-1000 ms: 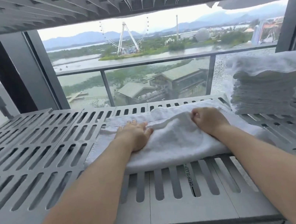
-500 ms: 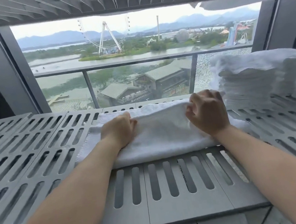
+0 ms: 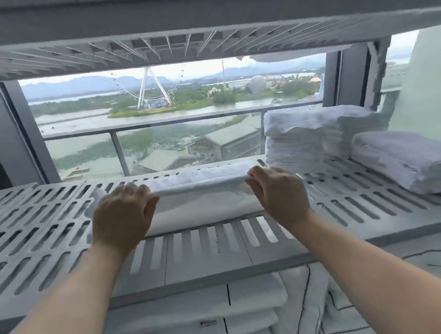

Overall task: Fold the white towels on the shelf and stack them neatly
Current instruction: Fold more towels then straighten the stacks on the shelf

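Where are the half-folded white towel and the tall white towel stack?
half-folded white towel (image 3: 204, 201): head view, front face.
tall white towel stack (image 3: 301, 139): head view, layered front side.

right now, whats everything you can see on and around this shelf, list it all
towel being folded: one, white, middle of the slatted shelf, held at both ends
slatted shelf: one, grey, across the view
tall towel stack: one, white, back right of the shelf
low towel stack: one, white, front right of the shelf
upper shelf: one, grey, overhead
folded linens: several, white with dark stripes, below the shelf
window: one, dark frame, behind the shelf
Ferris wheel: one, white, outside
left hand: one, grips the towel's left end
right hand: one, grips the towel's right end
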`<state>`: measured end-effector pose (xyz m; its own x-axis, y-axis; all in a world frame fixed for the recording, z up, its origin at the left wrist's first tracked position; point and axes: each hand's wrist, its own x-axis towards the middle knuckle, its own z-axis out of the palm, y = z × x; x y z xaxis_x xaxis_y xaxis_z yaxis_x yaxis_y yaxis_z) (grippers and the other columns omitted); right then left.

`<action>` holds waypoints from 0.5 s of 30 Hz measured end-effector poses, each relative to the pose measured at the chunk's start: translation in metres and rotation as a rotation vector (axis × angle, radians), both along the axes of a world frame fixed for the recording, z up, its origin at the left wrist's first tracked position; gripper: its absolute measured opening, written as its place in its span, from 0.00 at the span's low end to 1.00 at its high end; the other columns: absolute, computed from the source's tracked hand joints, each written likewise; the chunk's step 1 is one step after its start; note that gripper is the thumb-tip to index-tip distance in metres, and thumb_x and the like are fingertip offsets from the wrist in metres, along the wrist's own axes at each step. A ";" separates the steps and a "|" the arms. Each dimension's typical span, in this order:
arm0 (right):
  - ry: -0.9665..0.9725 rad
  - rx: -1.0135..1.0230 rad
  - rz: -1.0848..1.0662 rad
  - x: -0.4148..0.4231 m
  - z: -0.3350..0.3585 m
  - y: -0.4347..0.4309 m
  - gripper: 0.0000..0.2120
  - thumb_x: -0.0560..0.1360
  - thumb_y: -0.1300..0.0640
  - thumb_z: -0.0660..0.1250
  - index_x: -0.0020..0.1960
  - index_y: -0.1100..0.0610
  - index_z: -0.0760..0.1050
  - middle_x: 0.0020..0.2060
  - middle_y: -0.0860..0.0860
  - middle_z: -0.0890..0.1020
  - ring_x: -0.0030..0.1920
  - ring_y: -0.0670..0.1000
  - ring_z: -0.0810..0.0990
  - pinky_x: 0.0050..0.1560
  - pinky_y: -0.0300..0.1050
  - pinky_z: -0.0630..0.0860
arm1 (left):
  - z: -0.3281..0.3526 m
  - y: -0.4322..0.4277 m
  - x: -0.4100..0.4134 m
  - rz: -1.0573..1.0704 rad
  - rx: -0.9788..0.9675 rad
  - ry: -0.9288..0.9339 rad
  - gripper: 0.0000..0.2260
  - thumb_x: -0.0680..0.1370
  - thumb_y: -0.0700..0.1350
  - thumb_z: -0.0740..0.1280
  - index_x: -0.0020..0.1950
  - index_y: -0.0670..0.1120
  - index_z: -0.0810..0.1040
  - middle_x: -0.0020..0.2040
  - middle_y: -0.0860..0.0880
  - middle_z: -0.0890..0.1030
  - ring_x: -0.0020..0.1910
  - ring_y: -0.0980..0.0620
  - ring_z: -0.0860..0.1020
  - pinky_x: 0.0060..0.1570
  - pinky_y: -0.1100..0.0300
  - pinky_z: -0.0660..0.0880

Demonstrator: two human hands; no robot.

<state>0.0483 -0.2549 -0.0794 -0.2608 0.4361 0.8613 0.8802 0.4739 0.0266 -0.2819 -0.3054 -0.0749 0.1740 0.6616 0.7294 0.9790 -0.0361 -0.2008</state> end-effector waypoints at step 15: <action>0.030 -0.261 0.032 0.064 -0.045 -0.118 0.10 0.72 0.67 0.66 0.47 0.54 0.78 0.38 0.49 0.82 0.42 0.53 0.79 0.48 0.49 0.73 | -0.041 -0.132 0.046 0.054 -0.122 -0.012 0.21 0.79 0.58 0.54 0.46 0.42 0.77 0.41 0.44 0.80 0.42 0.41 0.79 0.42 0.47 0.74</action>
<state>0.1127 -0.3726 -0.1247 -0.2536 0.6363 0.7286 0.8633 0.4886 -0.1262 -0.2360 -0.4378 -0.1154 0.1275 0.7535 0.6449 0.9825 -0.0068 -0.1864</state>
